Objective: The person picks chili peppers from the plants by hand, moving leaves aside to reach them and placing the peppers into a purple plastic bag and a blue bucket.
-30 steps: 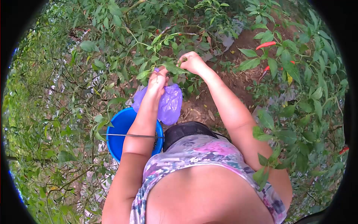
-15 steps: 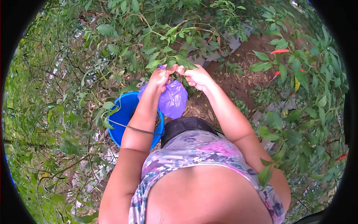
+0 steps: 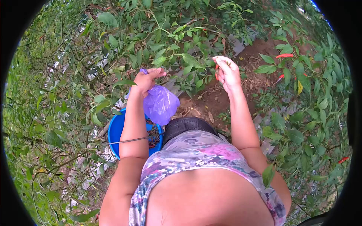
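A purple plastic bag [image 3: 162, 105] hangs from my left hand [image 3: 147, 81], whose fingers are closed on its top and point to the right. My right hand [image 3: 228, 73] is raised at the right of the leafy branches, its fingers closed round a red chili pepper [image 3: 217, 71] with a green stem. Below my left forearm is a blue bucket [image 3: 115, 132] with many small red and dark peppers [image 3: 154, 135] inside. Green leaves [image 3: 190, 60] fill the space between my hands.
Chili plants surround me. Red peppers [image 3: 284, 55] hang on the plant at the right, with another red pepper [image 3: 343, 159] lower down. Brown soil [image 3: 252, 81] shows ahead. The bucket's thin handle [image 3: 126, 141] crosses my left forearm.
My hands have moved apart, the left one leftward with the bag, the right one rightward. A red pepper now shows in my right hand, and more of the bucket's contents are visible.
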